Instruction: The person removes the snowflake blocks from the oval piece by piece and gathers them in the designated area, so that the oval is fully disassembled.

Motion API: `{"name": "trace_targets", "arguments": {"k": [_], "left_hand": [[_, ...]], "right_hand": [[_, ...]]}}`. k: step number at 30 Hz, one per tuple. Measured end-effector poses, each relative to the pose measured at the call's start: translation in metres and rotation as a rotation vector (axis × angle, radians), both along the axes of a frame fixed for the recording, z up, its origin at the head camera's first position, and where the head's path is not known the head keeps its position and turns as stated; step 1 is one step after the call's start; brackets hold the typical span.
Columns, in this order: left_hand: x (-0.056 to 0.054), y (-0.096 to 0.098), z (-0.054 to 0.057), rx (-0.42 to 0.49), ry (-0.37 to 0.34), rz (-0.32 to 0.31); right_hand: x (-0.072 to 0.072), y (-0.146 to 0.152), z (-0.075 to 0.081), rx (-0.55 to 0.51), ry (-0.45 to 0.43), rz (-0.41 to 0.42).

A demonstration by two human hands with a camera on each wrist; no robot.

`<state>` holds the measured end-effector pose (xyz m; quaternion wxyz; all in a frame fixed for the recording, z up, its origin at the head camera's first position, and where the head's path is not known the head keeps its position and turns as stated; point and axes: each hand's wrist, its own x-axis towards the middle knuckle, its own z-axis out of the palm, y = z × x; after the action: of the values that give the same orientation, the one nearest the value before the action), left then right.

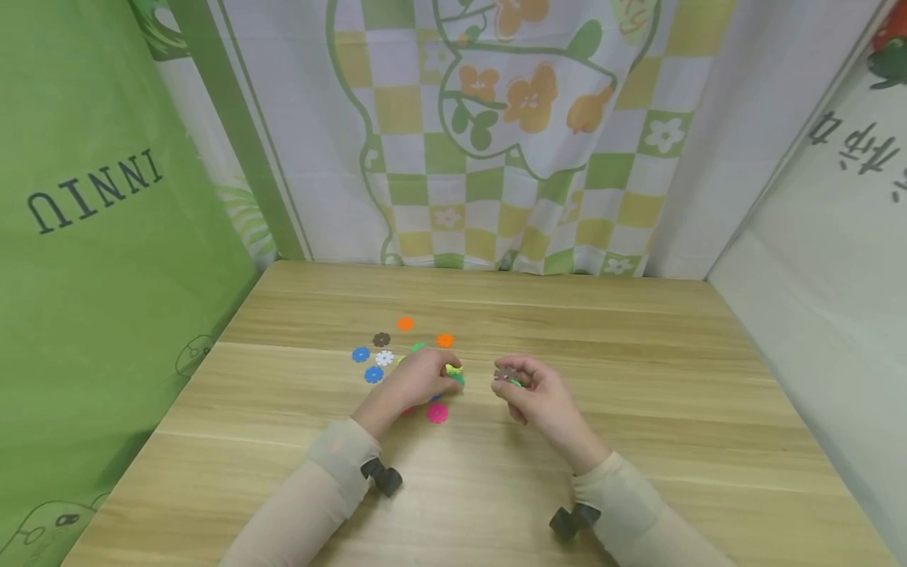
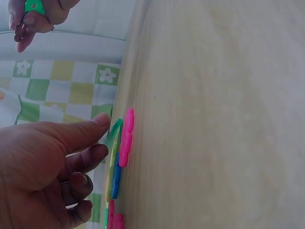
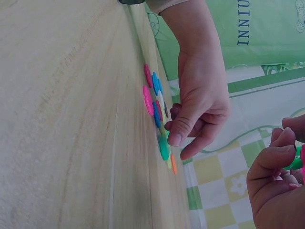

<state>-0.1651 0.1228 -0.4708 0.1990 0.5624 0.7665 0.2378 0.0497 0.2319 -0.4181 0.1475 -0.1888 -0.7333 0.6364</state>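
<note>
Pinched in my right hand [image 1: 544, 398] is a brown notched plastic disc [image 1: 505, 374] joined with a green disc [image 2: 34, 5]. A bit of pink [image 3: 303, 162] also shows at that hand in the right wrist view. My left hand [image 1: 420, 378] hovers low over the scattered discs, thumb and forefinger parted. Its fingertips are right at a green disc [image 3: 164, 148] on the table, beside a yellow disc [image 1: 454, 368]. Just in front of this hand lies a pink disc [image 1: 438, 413]; other discs are partly hidden beneath it.
More discs lie left of and beyond my left hand: blue [image 1: 360, 354], white [image 1: 384, 358], brown [image 1: 381, 339] and orange [image 1: 405, 324]. They rest on a wooden table [image 1: 673, 378]. A patterned curtain [image 1: 524, 189] hangs behind it, with a green cloth [image 1: 106, 276] on the left.
</note>
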Motion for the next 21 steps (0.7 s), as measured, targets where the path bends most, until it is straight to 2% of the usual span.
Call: {"name": "trace_targets", "arguments": {"k": [9,15,21], "left_hand": [[0.001,-0.002,0.006,0.005,0.025,0.016],[0.004,-0.004,0.016,0.051,0.053,0.009],[0.009,-0.007,0.026,0.105,0.045,0.003]], "right_hand": [[0.001,0.000,-0.001,0.001,0.010,0.030],[0.001,-0.001,0.000,-0.005,0.010,0.029],[0.001,-0.001,-0.002,0.005,0.008,0.033]]}}
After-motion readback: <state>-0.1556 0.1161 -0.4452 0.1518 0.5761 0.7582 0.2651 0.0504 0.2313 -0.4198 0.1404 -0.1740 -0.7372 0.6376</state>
